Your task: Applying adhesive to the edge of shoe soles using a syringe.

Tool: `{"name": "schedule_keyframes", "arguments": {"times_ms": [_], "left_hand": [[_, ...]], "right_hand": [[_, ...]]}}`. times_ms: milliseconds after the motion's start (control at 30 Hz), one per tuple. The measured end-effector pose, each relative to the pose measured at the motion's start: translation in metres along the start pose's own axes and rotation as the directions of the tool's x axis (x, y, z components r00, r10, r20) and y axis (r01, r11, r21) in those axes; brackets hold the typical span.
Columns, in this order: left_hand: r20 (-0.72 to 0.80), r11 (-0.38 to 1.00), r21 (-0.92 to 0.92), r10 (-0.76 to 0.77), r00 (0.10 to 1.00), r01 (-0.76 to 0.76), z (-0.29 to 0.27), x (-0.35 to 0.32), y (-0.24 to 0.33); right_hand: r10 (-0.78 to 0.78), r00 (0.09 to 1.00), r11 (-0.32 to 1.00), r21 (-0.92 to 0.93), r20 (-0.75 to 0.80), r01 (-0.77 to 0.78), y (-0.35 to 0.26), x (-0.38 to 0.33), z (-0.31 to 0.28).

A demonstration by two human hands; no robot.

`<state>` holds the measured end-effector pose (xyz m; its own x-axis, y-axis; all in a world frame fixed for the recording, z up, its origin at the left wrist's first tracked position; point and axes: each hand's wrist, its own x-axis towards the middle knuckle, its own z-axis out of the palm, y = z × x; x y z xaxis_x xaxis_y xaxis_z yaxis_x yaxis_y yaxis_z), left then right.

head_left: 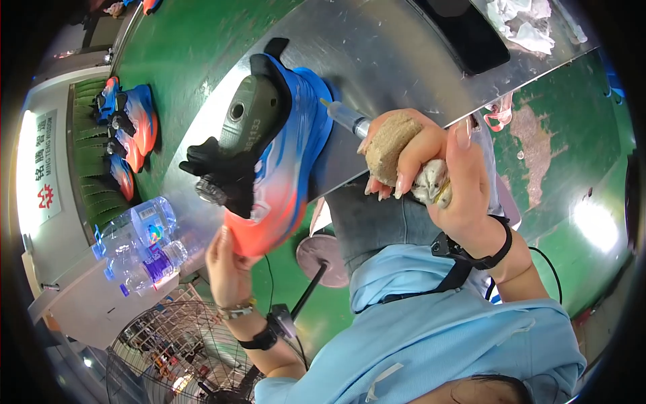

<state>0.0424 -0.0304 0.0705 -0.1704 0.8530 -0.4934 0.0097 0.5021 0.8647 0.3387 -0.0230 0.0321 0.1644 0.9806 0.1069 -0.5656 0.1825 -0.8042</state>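
A blue-to-coral running shoe (286, 175) lies on the metal tabletop, its toe toward me. A dark green shoe last (245, 121) fills its opening, and bunched black laces and tongue (225, 168) hang over the left side. My left hand (229, 266) is closed on the coral toe; part of its grip is hidden under the shoe. To the right, my right hand (461, 172) is closed around a rough beige block (393, 145), a crumpled white cloth (431, 182) and a clear syringe (346, 118). The syringe's yellowish tip points at the shoe's blue heel side, close to it.
A black phone (464, 37) and crumpled white tissue (521, 23) lie at the table's far right. Clear plastic bottles (145, 236) stand at left, near a wire-caged fan (175, 343). More shoes (138, 128) sit on a green slotted rack or belt beyond.
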Motion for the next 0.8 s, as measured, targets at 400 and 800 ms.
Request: {"name": "schedule_keyframes", "arguments": {"times_ms": [400, 800], "left_hand": [[0.479, 0.887, -0.37, -0.071, 0.875, 0.275, 0.041, -0.014, -0.062], [0.565, 0.731, -0.584, 0.055, 0.823, 0.352, 0.092, -0.015, -0.093]], "right_hand": [[0.131, 0.99, 0.991, -0.013, 0.042, -0.131, -0.025, -0.018, 0.01], [0.294, 0.95, 0.955, -0.084, 0.107, -0.286, -0.059, -0.038, -0.002]]}}
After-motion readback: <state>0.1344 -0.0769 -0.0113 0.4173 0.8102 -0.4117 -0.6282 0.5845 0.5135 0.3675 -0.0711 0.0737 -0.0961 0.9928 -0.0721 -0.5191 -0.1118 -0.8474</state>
